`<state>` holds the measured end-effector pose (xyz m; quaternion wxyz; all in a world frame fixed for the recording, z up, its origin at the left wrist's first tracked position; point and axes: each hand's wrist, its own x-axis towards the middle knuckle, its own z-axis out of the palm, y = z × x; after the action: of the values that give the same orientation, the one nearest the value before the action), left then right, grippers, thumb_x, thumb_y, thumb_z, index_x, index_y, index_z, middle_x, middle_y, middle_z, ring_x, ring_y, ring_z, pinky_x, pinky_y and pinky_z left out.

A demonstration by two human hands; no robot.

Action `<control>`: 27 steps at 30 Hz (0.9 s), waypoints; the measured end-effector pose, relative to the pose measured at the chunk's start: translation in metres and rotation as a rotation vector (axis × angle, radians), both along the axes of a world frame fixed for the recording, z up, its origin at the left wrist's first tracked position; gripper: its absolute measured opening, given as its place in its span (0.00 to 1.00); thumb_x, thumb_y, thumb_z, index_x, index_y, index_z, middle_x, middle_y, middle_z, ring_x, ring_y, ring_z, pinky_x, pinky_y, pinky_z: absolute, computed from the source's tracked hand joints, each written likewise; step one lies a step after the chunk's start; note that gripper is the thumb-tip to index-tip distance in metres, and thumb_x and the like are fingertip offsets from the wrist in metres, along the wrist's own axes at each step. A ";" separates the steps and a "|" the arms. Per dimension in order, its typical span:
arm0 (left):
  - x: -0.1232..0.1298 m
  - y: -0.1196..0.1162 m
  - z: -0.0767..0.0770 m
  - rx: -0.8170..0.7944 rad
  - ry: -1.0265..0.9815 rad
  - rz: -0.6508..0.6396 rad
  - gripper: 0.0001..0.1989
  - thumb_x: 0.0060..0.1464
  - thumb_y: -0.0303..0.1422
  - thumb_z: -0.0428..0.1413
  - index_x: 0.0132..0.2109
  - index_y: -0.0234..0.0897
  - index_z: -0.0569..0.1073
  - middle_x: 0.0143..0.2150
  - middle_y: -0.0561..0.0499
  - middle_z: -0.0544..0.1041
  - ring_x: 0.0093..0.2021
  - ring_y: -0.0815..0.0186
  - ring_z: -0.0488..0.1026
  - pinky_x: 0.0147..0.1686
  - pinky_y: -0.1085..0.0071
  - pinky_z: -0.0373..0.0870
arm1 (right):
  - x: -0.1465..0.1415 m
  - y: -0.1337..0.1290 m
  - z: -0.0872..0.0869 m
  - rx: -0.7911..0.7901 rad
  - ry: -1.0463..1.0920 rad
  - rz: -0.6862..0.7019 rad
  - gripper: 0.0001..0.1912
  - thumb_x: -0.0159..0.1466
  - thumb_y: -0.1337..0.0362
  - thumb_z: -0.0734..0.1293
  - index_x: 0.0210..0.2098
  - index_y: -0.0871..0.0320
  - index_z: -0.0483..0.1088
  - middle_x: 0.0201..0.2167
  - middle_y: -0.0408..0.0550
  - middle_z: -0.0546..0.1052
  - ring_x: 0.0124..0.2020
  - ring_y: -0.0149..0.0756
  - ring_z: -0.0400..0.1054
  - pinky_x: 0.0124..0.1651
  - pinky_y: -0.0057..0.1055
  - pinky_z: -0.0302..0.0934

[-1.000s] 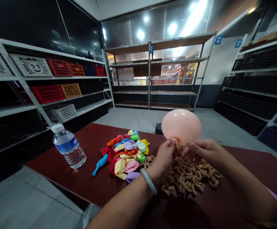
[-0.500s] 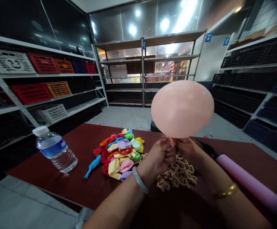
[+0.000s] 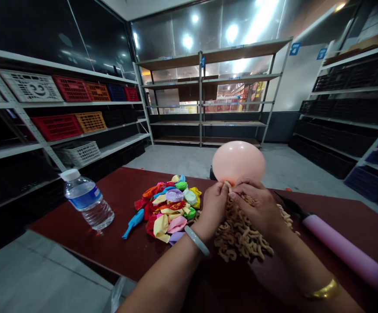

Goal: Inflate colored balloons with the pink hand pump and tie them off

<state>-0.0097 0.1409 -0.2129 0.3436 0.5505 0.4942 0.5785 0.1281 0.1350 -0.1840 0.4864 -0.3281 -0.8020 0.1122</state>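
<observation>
An inflated pale pink balloon point(image 3: 239, 160) stands beyond my two hands, its neck toward me. My left hand point(image 3: 215, 203) pinches the neck between thumb and fingers. Close against it, my right hand point(image 3: 257, 204) has its fingers pressed together at the same neck; the exact grip is partly hidden. Beneath both hands lies a heap of tan, curled rubber-like pieces point(image 3: 241, 239). To the left is a pile of uninflated balloons point(image 3: 172, 208) in many colours, with a blue balloon point(image 3: 133, 223) at its edge.
A water bottle point(image 3: 87, 200) with a white cap stands on the left of the dark red table point(image 3: 87, 252). At the right lies a pink hand pump point(image 3: 345, 248) with a black end. Shelves point(image 3: 202, 104) line the walls, with plastic crates point(image 3: 57, 126) at left.
The balloon looks smaller and sits lower, nearer the table. My right hand has come round so its back shows, with its fingers at the balloon's neck. The view has shifted slightly.
</observation>
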 end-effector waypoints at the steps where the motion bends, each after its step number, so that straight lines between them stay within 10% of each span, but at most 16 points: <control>1: 0.000 -0.001 -0.001 0.048 0.088 0.002 0.17 0.60 0.43 0.50 0.32 0.35 0.73 0.28 0.52 0.73 0.29 0.68 0.67 0.29 0.73 0.62 | 0.000 0.000 0.001 0.016 0.004 0.030 0.08 0.64 0.61 0.64 0.33 0.56 0.74 0.39 0.50 0.75 0.47 0.39 0.68 0.52 0.38 0.61; 11: 0.004 -0.007 -0.001 0.102 0.267 0.025 0.13 0.61 0.36 0.49 0.35 0.36 0.75 0.32 0.51 0.77 0.32 0.66 0.70 0.32 0.73 0.63 | 0.014 0.007 0.002 -0.016 0.050 0.144 0.05 0.64 0.63 0.65 0.37 0.55 0.74 0.39 0.48 0.76 0.43 0.36 0.70 0.49 0.35 0.64; 27: 0.005 -0.013 0.005 0.244 0.398 -0.075 0.15 0.65 0.38 0.44 0.32 0.38 0.68 0.31 0.49 0.72 0.31 0.65 0.65 0.32 0.70 0.58 | 0.022 0.008 0.011 -0.206 -0.036 -0.049 0.08 0.62 0.59 0.65 0.30 0.56 0.71 0.29 0.45 0.74 0.31 0.34 0.67 0.35 0.32 0.61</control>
<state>-0.0047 0.1279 -0.2083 0.1916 0.7092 0.4577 0.5008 0.1500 0.1428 -0.1731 0.4382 -0.3980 -0.7865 0.1760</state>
